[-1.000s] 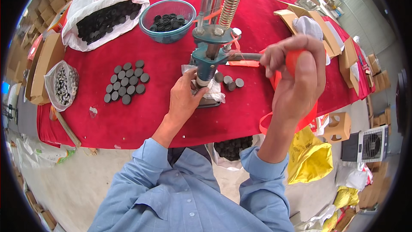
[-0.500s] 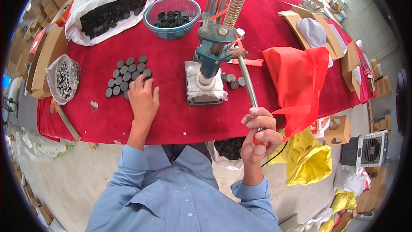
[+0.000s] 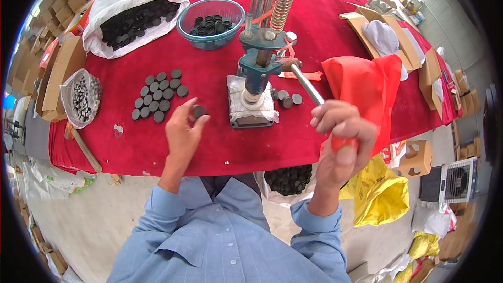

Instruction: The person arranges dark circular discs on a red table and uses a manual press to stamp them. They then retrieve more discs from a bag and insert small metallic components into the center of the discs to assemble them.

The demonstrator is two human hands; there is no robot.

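Between the thumb and fingers of my left hand (image 3: 183, 135) is a round black cap (image 3: 199, 111), lifted off the red cloth. Just left of it lies a cluster of similar black caps (image 3: 159, 95), loosely in rows. My right hand (image 3: 343, 144) is wrapped round the red knob of a metal lever (image 3: 308, 85). That lever runs to a dark green hand press (image 3: 257, 65) with a tall spring and steel posts. The press's base, covered in white plastic (image 3: 249, 109), has no cap visible on it. A few caps (image 3: 286, 99) lie right of the press.
Behind the cluster stand a blue-tinted bowl (image 3: 210, 23) and a white sack (image 3: 137, 23), both holding black caps. A bag of small metal parts (image 3: 81, 98) sits at left. The red bag (image 3: 361, 99) lies right of the lever. Below the table edge is another sack of caps (image 3: 288, 181).
My left hand has picked a black cap from the cluster and moved right and slightly nearer. My right hand has swung the lever's knob right and upward.
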